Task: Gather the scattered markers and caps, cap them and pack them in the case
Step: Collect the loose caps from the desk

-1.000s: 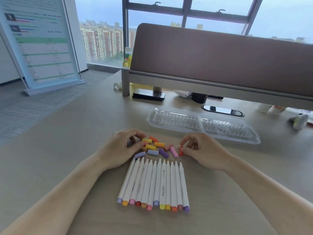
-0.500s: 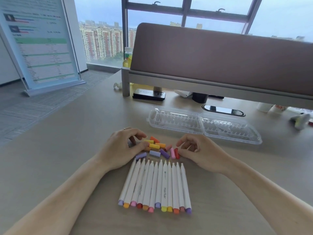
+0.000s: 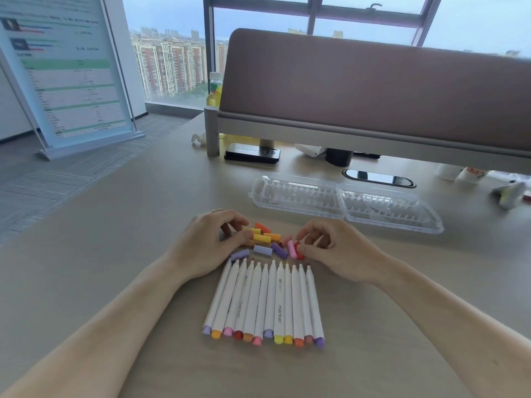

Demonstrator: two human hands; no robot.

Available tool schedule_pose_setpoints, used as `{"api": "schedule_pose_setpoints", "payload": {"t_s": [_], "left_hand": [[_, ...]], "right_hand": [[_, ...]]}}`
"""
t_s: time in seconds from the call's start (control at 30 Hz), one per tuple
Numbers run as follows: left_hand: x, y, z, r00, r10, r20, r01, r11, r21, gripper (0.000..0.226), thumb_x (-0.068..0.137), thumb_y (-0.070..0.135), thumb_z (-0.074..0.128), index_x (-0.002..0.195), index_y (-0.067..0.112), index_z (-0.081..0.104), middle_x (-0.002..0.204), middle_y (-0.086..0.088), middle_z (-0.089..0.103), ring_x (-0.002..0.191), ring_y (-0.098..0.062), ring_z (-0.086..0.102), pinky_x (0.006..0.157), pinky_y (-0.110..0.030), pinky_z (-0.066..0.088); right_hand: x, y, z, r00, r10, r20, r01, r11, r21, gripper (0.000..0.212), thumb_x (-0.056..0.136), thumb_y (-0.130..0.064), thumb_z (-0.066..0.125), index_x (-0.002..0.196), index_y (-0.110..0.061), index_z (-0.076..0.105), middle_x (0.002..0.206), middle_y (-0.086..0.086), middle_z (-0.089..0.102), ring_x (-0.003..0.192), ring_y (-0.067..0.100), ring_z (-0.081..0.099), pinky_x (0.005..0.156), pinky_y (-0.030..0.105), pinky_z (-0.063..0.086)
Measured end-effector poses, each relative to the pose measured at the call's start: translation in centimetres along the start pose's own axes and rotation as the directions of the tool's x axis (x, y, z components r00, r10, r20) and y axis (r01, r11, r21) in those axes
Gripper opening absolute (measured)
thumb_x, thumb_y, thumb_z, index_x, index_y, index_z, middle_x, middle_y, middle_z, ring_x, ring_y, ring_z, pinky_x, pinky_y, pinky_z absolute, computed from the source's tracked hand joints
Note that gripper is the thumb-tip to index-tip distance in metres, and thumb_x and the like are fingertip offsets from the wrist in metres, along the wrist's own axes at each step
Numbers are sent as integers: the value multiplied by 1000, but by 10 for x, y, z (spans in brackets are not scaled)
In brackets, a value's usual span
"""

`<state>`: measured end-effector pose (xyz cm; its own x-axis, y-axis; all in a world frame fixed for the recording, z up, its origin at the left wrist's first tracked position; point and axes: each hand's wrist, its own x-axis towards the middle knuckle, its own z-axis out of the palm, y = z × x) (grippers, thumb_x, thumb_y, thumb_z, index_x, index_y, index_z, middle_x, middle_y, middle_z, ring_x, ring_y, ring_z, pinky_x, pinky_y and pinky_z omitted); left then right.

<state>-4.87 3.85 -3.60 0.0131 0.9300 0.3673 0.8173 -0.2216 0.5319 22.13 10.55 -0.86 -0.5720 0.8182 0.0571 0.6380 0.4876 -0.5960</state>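
Markers (image 3: 264, 300): about a dozen white barrels side by side in a row on the counter (image 3: 115, 225), uncapped tips pointing away from me, coloured butt ends toward me. Tip colours are too small to read.

Caps (image 3: 265, 239) sit in a loose pile just beyond the tips of the marker row: orange, yellow, lilac, purple, pink. A few are overlapped or under fingers, so I can't count them.

My left hand (image 3: 207, 245) is at the far-left corner of the row, fingers curled over the left edge of the pile. Its thumb is against an orange cap and a lilac cap (image 3: 240, 254) pokes out beneath. I cannot tell whether it actually grips anything.

My right hand (image 3: 336, 251) is at the far-right corner of the row, fingers curled, thumb tip touching the red cap (image 3: 299, 254), which lies just beside a pink cap (image 3: 291, 249). Pinch or mere touch, I cannot tell.

Case (image 3: 344, 203): clear plastic, opened flat in two halves, beyond the row and to its right, well apart from it. The ribbed plastic makes the inside hard to read.

Both forearms are cut off by the near frame edge.
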Motion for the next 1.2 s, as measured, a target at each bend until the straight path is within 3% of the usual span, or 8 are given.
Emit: {"api": "schedule_pose_setpoints", "payload": {"t_s": [0.17,0.33,0.47,0.57,0.67,0.8,0.93,1.2], "left_hand": [[0,2,2,1000,3,1,-3,1000,20,27,96,42,65,117,26,70,101,15,69,87,3,62,72,-8,46],[-11,8,-9,978,-165,-123,156,985,-79,23,103,38,55,117,25,68,104,12,67,85,5,59,66,-4,39],[-45,8,-38,975,-222,-22,222,975,27,28,103,43,52,116,26,69,112,8,65,91,-5,61,76,-22,43],[-83,9,-77,954,-287,82,269,945,186,42,97,58,48,120,28,67,119,1,64,109,-17,61,91,-31,44],[-124,14,-122,909,-389,150,317,879,357,43,101,56,47,133,30,58,137,0,56,122,-20,55,104,-37,43],[-179,30,-176,869,-487,92,360,748,557,45,101,57,46,138,32,52,148,1,49,129,-23,51,107,-39,40],[-234,37,-219,834,-552,1,437,661,610,47,100,57,47,140,32,50,150,1,48,134,-23,48,109,-41,41],[-338,43,-261,728,-674,-127,592,524,612,48,100,49,55,140,24,52,145,-2,51,132,-20,48,109,-35,39]], "right_hand": [[-2,-5,1,999,40,3,-40,999,-10,15,95,-43,68,108,-35,69,92,-14,68,80,1,61,71,17,43],[-16,-18,-5,995,64,-80,-66,997,-30,23,97,-42,65,117,-31,63,98,-16,63,86,-2,59,69,15,39],[-41,-34,-18,992,31,-120,-38,998,-56,23,99,-38,64,120,-29,62,104,-15,63,97,2,60,74,17,42],[-61,-57,-22,992,-45,-118,37,997,-70,23,99,-35,65,120,-25,62,106,-12,64,101,6,61,73,12,42],[-80,-86,-19,987,-148,-61,141,985,-102,29,98,-37,66,123,-22,64,108,-8,67,101,8,63,76,13,44],[-98,-124,-4,955,-290,58,295,938,-180,36,97,-45,65,125,-22,64,114,-8,67,104,10,64,85,20,48],[-105,-161,22,902,-414,124,431,884,-182,43,96,-50,65,130,-25,62,126,-7,65,116,12,61,102,32,48],[-108,-245,84,756,-600,261,648,742,-172,46,94,-56,62,131,-28,60,129,-8,63,122,16,55,107,35,43]]}}
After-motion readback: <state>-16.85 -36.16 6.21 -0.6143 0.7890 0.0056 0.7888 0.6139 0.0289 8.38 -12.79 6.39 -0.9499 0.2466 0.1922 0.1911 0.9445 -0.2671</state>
